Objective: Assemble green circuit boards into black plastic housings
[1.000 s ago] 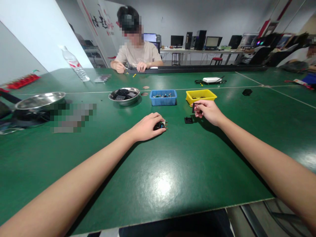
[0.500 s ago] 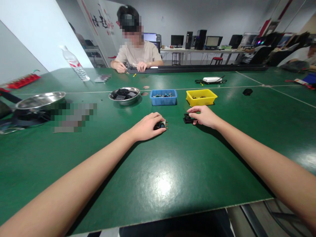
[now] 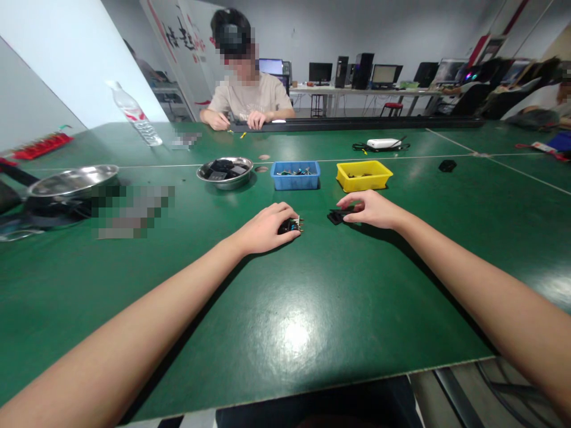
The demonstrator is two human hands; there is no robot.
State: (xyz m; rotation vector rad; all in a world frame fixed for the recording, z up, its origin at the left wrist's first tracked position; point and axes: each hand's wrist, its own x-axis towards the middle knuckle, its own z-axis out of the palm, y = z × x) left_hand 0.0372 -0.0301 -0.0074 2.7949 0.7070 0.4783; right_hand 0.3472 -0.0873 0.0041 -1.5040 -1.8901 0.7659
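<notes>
My left hand (image 3: 266,226) rests on the green table (image 3: 285,297), fingers curled round a small black part with blue and metal pins (image 3: 292,225). My right hand (image 3: 372,209) lies low on the table to its right, fingertips pinched on small flat black pieces (image 3: 338,216) that touch the surface. Just beyond my hands stand a blue bin (image 3: 295,176) and a yellow bin (image 3: 363,175), each with small parts inside.
A steel bowl of black parts (image 3: 224,172) sits left of the blue bin, a larger steel pan (image 3: 71,181) at far left. A water bottle (image 3: 132,114) and a white device with cable (image 3: 382,144) lie farther back. Across the table a person (image 3: 248,89) works.
My right hand came down from in front of the yellow bin to the table, brought its black piece to the one lying there, and slid them slightly left. My left hand stayed put.
</notes>
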